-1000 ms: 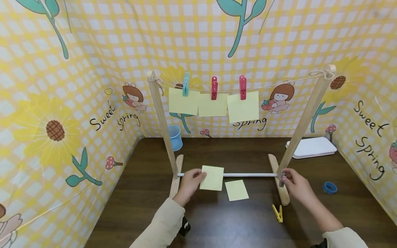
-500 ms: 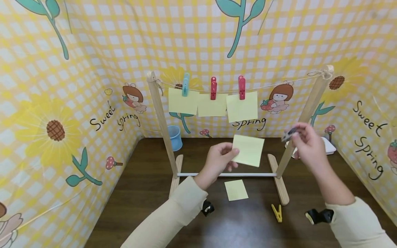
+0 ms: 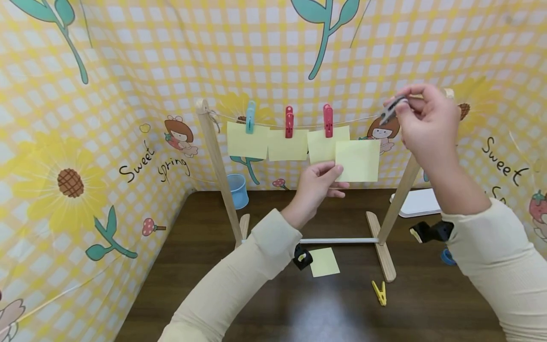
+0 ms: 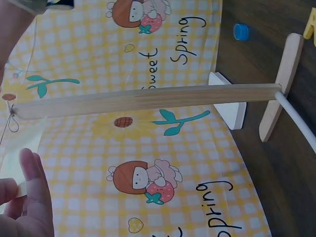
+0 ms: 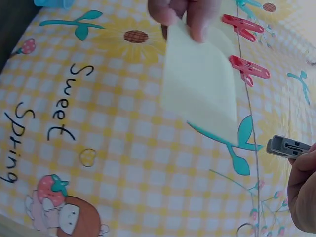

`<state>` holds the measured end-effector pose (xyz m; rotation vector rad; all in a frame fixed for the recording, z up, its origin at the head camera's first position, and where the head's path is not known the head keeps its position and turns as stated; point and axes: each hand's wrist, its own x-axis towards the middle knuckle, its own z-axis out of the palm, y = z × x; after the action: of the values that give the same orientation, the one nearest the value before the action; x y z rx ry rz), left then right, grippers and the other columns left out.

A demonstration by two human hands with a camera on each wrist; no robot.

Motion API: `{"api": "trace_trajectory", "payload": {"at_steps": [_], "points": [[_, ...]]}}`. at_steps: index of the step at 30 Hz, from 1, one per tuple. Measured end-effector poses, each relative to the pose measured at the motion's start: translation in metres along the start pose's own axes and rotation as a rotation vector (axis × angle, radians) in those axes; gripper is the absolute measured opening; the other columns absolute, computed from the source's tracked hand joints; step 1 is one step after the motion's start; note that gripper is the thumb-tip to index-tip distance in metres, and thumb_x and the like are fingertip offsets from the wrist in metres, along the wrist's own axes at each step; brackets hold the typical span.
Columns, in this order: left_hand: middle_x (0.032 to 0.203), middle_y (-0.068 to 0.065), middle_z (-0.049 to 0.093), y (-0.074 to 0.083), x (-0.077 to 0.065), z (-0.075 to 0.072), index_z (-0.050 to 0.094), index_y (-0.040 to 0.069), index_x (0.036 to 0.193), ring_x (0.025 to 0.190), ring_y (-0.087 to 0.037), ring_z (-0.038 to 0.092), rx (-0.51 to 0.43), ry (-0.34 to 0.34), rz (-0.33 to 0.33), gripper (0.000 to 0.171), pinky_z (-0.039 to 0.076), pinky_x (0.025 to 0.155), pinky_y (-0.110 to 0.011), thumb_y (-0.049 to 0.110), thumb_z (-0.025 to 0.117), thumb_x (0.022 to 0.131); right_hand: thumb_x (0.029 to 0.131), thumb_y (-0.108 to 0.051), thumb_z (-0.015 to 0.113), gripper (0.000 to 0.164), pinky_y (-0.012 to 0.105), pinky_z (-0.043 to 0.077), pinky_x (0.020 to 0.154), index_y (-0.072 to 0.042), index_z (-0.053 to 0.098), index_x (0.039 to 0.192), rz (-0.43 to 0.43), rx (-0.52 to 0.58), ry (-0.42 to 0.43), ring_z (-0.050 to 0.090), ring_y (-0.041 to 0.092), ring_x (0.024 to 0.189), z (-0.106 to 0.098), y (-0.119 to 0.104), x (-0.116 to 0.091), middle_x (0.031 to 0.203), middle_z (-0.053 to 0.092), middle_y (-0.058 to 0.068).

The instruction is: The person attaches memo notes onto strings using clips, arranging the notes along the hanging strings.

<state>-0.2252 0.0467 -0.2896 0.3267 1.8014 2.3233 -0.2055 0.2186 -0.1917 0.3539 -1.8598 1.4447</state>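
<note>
My left hand (image 3: 315,186) pinches a pale yellow sticky note (image 3: 358,161) by its left edge, just in front of the string and partly over a hanging note (image 3: 321,143). Near the string's right part, my right hand (image 3: 431,124) pinches a grey clothespin (image 3: 392,110); in the right wrist view the clothespin (image 5: 287,146) is beside the string, apart from the held note (image 5: 200,74). Two more notes hang to the left, one under a light blue clothespin (image 3: 250,117) and one under a red clothespin (image 3: 289,122). Another red clothespin (image 3: 327,120) grips the overlapped note.
The string runs between wooden posts, the left post (image 3: 219,166) and the right post (image 3: 399,202), joined low by a white rod (image 3: 337,241). On the table lie a loose note (image 3: 324,262), a yellow clothespin (image 3: 379,293), a blue ring (image 3: 447,257), a white tray (image 3: 419,203) and a blue cup (image 3: 237,191).
Both hands have risen from near the table to string height. The left hand brought its note up and to the right; the right hand lifted the grey clothespin from beside the right post's base.
</note>
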Motion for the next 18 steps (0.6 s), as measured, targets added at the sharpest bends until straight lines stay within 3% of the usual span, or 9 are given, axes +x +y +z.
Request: {"api": "trace_trajectory", "payload": {"at_steps": [4,7,13,18], "points": [[0.094,-0.011,0.064,0.005,0.007,0.007,0.062,-0.005,0.112,0.075,-0.028,0.067,-0.014,0.014,0.011,0.025,0.056,0.06,-0.031,0.009,0.059,0.091,0.088,0.002,0.056,0.009,0.01,0.032,0.044,-0.003,0.063,0.085,-0.026,-0.128,0.002,0.06,0.001,0.061,0.009,-0.007,0.018,0.072,0.064,-0.017],[0.095,-0.013,0.065,0.007,0.012,0.011,0.063,-0.006,0.111,0.084,-0.037,0.065,-0.018,0.016,0.025,0.024,0.056,0.062,-0.034,0.008,0.058,0.091,0.088,0.0,0.059,0.006,0.009,0.039,0.053,0.002,0.064,0.088,-0.02,-0.211,-0.025,0.06,-0.001,0.07,0.015,-0.007,0.025,0.072,0.063,-0.015],[0.095,-0.012,0.066,0.011,0.017,0.015,0.063,-0.005,0.111,0.082,-0.033,0.066,-0.022,0.012,0.023,0.025,0.056,0.062,-0.032,0.008,0.059,0.091,0.091,-0.007,0.058,0.016,0.009,0.04,0.055,0.005,0.065,0.1,0.057,-0.334,-0.088,0.057,-0.004,0.07,0.02,-0.002,0.026,0.087,0.07,0.003],[0.091,-0.011,0.066,0.014,0.019,0.017,0.064,-0.005,0.11,0.079,-0.029,0.068,-0.032,0.014,0.006,0.024,0.056,0.061,-0.031,0.009,0.059,0.091,0.091,-0.007,0.058,0.018,0.01,0.039,0.052,0.005,0.065,0.102,0.073,-0.344,-0.107,0.056,-0.007,0.069,0.023,0.001,0.022,0.084,0.07,0.001]]}}
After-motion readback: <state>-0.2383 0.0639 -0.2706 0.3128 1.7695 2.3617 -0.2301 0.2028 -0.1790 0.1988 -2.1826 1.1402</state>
